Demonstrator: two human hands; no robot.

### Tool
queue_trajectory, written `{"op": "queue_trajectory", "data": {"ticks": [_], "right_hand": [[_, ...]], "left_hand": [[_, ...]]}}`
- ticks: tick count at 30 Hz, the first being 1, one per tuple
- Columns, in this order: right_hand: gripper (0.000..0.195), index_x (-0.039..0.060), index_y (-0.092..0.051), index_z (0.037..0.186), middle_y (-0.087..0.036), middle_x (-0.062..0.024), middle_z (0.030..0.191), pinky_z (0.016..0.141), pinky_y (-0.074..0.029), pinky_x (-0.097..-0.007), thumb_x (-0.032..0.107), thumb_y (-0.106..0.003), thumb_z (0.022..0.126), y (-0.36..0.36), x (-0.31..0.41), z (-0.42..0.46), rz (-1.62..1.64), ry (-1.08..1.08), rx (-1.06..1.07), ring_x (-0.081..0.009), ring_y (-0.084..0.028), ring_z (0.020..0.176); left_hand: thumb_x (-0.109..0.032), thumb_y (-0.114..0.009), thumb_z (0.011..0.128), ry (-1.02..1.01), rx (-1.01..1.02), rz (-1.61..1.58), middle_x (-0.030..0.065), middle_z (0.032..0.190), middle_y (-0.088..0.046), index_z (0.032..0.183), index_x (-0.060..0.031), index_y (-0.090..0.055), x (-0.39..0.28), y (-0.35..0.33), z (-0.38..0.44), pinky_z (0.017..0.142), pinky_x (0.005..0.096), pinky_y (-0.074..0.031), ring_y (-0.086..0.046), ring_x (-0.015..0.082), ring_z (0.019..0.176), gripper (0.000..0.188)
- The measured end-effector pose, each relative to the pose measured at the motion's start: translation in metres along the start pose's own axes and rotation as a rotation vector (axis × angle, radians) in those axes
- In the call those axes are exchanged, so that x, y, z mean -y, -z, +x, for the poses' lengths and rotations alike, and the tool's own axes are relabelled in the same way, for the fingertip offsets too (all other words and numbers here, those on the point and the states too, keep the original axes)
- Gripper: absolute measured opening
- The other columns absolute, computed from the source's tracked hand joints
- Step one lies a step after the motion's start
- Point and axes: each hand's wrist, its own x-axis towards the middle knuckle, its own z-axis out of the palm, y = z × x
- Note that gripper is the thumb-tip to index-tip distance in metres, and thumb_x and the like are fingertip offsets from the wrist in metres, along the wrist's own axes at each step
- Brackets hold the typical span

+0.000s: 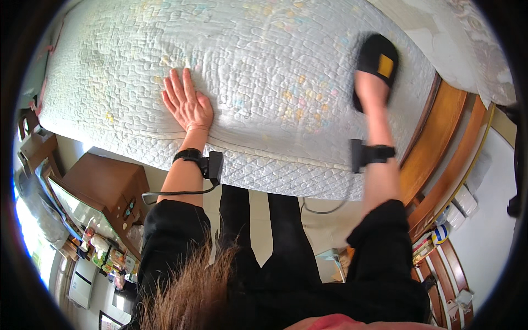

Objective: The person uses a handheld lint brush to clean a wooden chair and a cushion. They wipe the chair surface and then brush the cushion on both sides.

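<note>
My left hand (187,101) lies flat, fingers spread, on a white quilted mattress (247,82) with small pastel prints. Faint wrinkles run from its wrist along the mattress edge. On the right, my right hand (371,88) is slipped into a black oval hand pad (373,49) that bears a yellow patch. The pad is blurred at its outline and rests on or just over the mattress near the headboard side. It covers my right fingers, and its underside is hidden.
A wooden headboard (437,132) borders the mattress on the right, with pale fabric (462,49) hanging above it. A brown cabinet (103,181) stands at left, beside a cluttered glass-topped surface (78,202). Cables hang from the black devices strapped to both wrists.
</note>
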Motion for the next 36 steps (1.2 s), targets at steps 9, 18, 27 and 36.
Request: {"op": "queue_trajectory", "data": {"ticks": [9,18,27,36], "right_hand": [[0.033,0.0086,-0.06,0.114,-0.059,-0.0133,0.123,0.098,-0.042,-0.0406,0.032,-0.046,0.094,-0.024,0.093,-0.025,0.291,0.647,-0.276,-0.0315,-0.051,0.116],[0.045,0.0072,-0.048,0.133,-0.048,-0.0204,0.135,0.105,-0.035,-0.0458,0.019,-0.044,0.09,-0.023,0.034,-0.05,-0.043,0.524,-0.181,-0.0399,-0.042,0.125],[0.044,0.0092,-0.048,0.135,-0.045,-0.0141,0.142,0.113,-0.028,-0.0438,0.023,-0.045,0.093,-0.051,0.022,-0.114,-0.139,0.558,-0.214,-0.0319,-0.038,0.132],[0.048,0.0088,-0.044,0.139,-0.039,-0.0184,0.145,0.112,-0.027,-0.0478,0.018,-0.042,0.092,-0.085,0.038,-0.18,-0.157,0.354,-0.226,-0.0365,-0.036,0.133]], "left_hand": [[-0.024,-0.038,0.086,-0.047,-0.011,0.043,0.0101,0.156,-0.021,0.149,-0.0196,-0.03,0.01,0.0,-0.003,0.117,0.0472,-0.008,-0.016,0.0307,0.144,0.063],[-0.026,-0.032,0.09,-0.015,-0.019,0.071,0.0094,0.156,-0.022,0.15,-0.0187,-0.027,0.0,-0.005,-0.002,0.117,0.0471,-0.007,-0.015,0.0296,0.145,0.061],[-0.027,-0.034,0.09,-0.061,-0.03,0.007,0.0093,0.156,-0.022,0.149,-0.0183,-0.029,0.008,-0.004,-0.001,0.116,0.0471,-0.006,-0.014,0.0302,0.145,0.06],[-0.026,-0.039,0.088,-0.049,0.005,0.004,0.0116,0.157,-0.018,0.149,-0.0175,-0.028,0.004,-0.003,0.001,0.117,0.0474,-0.005,-0.012,0.0318,0.145,0.063]]}}
